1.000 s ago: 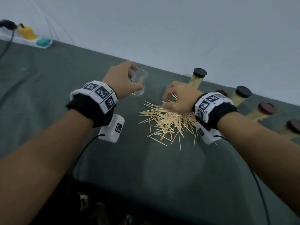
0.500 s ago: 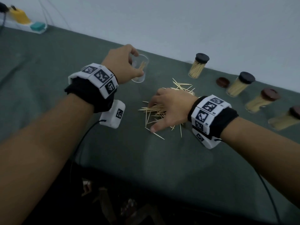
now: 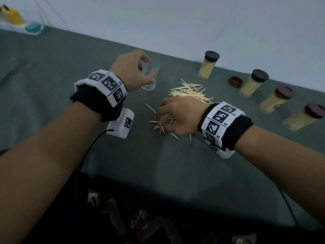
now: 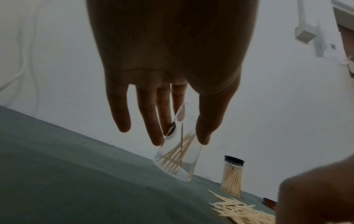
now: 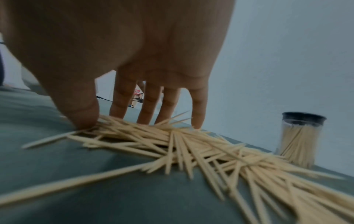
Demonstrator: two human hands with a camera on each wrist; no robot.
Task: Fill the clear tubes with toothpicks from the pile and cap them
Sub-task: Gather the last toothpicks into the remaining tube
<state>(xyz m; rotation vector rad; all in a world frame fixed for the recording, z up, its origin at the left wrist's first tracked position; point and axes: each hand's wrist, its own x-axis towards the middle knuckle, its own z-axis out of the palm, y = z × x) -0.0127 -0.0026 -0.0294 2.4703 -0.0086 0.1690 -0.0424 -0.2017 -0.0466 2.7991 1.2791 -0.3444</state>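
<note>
The right hand (image 3: pixel 177 117) has come down from the far edge of the toothpick pile (image 3: pixel 190 93) to its near edge, fingers spread and raking sticks together, while the left hand (image 3: pixel 130 71) grips the barely filled open tube (image 3: pixel 150 77) just left of the pile, so filling goes on.

On the tabletop (image 3: pixel 52 55), the toothpick pile (image 3: pixel 190 93) lies at the middle, with the right hand (image 3: pixel 177 117) on its near part. The open tube (image 3: pixel 150 77), a few toothpicks in it, stands left of the pile, in the left hand (image 3: pixel 130 69). Four capped tubes (image 3: pixel 208 66) stand in a row to the right, far to near, a loose cap (image 3: pixel 235 81) between the first two.
</note>
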